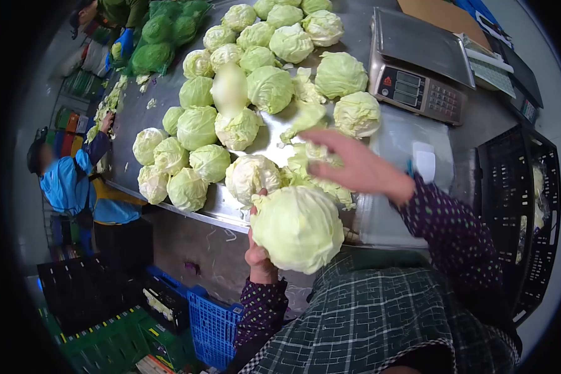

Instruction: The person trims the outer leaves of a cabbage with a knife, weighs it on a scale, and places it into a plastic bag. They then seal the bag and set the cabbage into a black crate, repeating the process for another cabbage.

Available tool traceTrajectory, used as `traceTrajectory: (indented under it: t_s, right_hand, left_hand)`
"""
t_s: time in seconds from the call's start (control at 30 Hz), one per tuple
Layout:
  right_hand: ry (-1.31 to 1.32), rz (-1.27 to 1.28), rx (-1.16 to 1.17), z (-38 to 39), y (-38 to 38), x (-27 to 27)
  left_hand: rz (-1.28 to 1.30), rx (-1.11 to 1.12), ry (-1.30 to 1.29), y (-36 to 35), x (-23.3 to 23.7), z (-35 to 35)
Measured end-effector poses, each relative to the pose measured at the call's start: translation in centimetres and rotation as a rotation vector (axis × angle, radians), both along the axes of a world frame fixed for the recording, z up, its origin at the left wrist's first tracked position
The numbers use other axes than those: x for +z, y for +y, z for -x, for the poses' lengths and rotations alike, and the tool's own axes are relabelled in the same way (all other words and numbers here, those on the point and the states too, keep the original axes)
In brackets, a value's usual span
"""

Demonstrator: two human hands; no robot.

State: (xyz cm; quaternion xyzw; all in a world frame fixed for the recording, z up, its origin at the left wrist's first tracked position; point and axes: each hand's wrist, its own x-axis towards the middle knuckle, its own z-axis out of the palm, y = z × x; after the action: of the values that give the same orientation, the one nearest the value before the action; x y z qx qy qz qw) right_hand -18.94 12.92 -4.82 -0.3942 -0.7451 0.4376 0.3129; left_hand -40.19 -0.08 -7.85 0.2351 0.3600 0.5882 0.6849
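A pale green cabbage [298, 229] rests in my left hand [259, 254], just off the near edge of the metal table [162, 112]. My fingers wrap its left side and its underside is hidden. Above the loose leaves [305, 118], my right hand [358, 165] is stretched out to the left, slightly blurred, with thumb and fingers apart and nothing visible in it. Another cabbage [253, 177] sits on the table just beyond the held one. Many more cabbages [269, 89] stand grouped across the tabletop.
A digital scale [421, 59] stands at the back right, near clear plastic sheets [405, 149]. Black crates [523, 212] are at the right. A blue crate [212, 327] and green crates [106, 343] lie lower left. Two people work at the left, near netted cabbages [159, 37].
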Motion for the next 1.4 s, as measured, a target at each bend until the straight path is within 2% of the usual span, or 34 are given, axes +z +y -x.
traceTrajectory:
  t_s: [0.07, 0.13, 0.3, 0.43, 0.5, 0.63, 0.73, 0.77, 0.83, 0.87, 0.93, 1.07, 1.17, 1.23, 1.27, 1.4]
  right_hand:
    - [0.055, 0.075, 0.094, -0.1, -2.7, 2.1]
    - [-0.045, -0.372, 0.124, -0.4, -4.7, 3.0]
    - [0.019, -0.444, -0.019, -0.3, -6.5, 1.8]
    - [0.161, -0.339, -0.003, -1.2, -5.9, 2.5]
    - [0.208, 0.006, 0.211, -1.8, -6.1, 3.1]
    - [0.258, 0.129, 0.292, -3.0, -4.4, 3.6]
    - [-0.269, -0.528, -0.169, -1.4, -3.0, 2.3]
    - [-0.261, -0.542, -0.176, -0.2, -3.2, 2.4]
    - [0.091, -0.386, -0.038, 2.1, -4.5, 2.7]
    - [0.089, -0.380, -0.042, 2.7, -4.7, 2.8]
    - [0.126, -0.514, -0.031, 3.2, -4.8, 3.0]
    - [0.132, -0.590, -0.007, 2.3, -4.5, 2.1]
    - [0.163, -0.507, -0.040, 2.0, -4.6, 2.9]
    - [0.099, -0.470, -0.190, 2.6, -5.0, 4.0]
    - [0.095, -0.471, -0.195, 2.4, -5.0, 3.9]
    - [0.189, -0.296, -0.181, 2.0, -5.0, 3.5]
  left_hand:
    - [0.071, 0.085, -0.030, -0.1, -1.3, 0.2]
    - [0.081, 0.120, -0.047, 0.4, -1.5, -0.1]
    - [0.101, 0.266, -0.082, 1.5, -0.2, -1.4]
    - [0.047, 0.207, -0.045, 1.5, -0.5, -0.8]
    - [0.028, 0.238, -0.036, 1.6, -0.3, -0.9]
    - [-0.010, 0.320, -0.065, 2.4, 0.0, -0.1]
    - [-0.002, 0.399, -0.276, 2.9, 0.0, 0.6]
    - [-0.017, 0.393, -0.272, 3.2, 0.5, 0.3]
    - [-0.038, 0.399, -0.261, 3.0, 1.4, -0.7]
    - [-0.070, 0.421, -0.156, 3.1, 0.8, -0.6]
    - [-0.068, 0.424, -0.134, 3.1, 1.6, -1.4]
    - [-0.018, 0.478, -0.063, 3.1, 1.7, -2.0]
    - [0.001, 0.469, 0.029, 2.6, 1.2, -2.6]
    - [-0.037, 0.468, 0.087, 2.1, 0.1, -2.4]
    - [-0.081, 0.472, 0.144, 2.1, -0.3, -2.3]
    - [-0.076, 0.457, 0.042, 1.9, -0.3, -2.1]
